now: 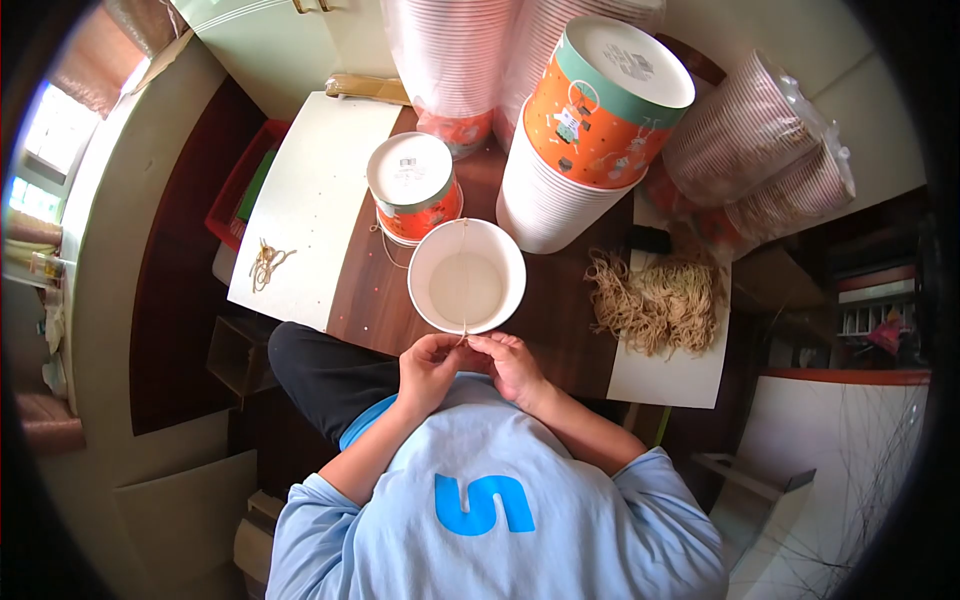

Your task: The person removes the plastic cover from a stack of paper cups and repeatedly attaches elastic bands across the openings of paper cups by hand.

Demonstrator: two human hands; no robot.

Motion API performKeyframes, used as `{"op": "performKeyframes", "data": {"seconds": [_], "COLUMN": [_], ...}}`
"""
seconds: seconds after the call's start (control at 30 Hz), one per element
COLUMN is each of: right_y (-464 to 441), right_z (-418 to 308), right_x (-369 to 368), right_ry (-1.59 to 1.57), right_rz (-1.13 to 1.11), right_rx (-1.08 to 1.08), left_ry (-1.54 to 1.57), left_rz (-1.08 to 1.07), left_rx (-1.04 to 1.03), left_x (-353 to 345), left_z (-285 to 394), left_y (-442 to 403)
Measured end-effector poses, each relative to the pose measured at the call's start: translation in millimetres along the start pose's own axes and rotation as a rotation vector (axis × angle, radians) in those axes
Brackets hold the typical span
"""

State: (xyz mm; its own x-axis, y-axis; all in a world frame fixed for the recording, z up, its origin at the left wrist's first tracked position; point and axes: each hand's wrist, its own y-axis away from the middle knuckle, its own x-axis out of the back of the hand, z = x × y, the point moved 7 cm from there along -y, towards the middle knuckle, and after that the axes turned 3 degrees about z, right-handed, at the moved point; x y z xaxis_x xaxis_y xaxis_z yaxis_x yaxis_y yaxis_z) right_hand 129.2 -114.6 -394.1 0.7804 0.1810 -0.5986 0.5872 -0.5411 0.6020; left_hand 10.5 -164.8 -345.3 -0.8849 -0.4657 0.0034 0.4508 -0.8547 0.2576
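A white paper bucket point(505, 262) stands with its mouth up at the near edge of the brown table. A thin tan cord point(465, 300) crosses its opening, from the far rim to the near one. At the near rim my left hand point(428, 368) pinches the cord between thumb and fingertips. Close beside it, my right hand point(508, 366) is closed on the same piece of cord, fingertips nearly touching those of the left. Whether a knot lies between the fingers is too small to tell. Behind the bucket sits an upturned orange and green bucket point(412, 192), with cord hanging at its side.
A tall stack of upturned paper buckets point(590, 120) stands at the back right. Bagged bucket stacks point(745, 130) lie farther right; others point(450, 60) stand behind. A heap of tan cords point(665, 300) lies at right, and a few loose cords point(268, 263) on the white board point(310, 170) at left.
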Motion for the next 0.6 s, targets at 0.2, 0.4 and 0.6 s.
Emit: {"op": "performKeyframes", "data": {"seconds": [0.2,0.4,0.6], "right_y": [2.6,-0.5,-5.1], "right_z": [-1.9,2.5,4.5], "right_x": [-2.0,5.1,6.8], "right_ry": [0.011,0.034,0.003], "right_rz": [0.013,0.042,0.041], "right_rx": [0.016,0.006,-0.04], "left_ry": [-0.231,-0.321,-0.253], "left_rz": [0.018,0.03,0.011], "left_rx": [-0.192,-0.218,-0.155], "left_x": [0.0,0.8,2.6], "left_z": [14.2,18.7,-4.8], "left_y": [1.5,1.4,-2.0]}}
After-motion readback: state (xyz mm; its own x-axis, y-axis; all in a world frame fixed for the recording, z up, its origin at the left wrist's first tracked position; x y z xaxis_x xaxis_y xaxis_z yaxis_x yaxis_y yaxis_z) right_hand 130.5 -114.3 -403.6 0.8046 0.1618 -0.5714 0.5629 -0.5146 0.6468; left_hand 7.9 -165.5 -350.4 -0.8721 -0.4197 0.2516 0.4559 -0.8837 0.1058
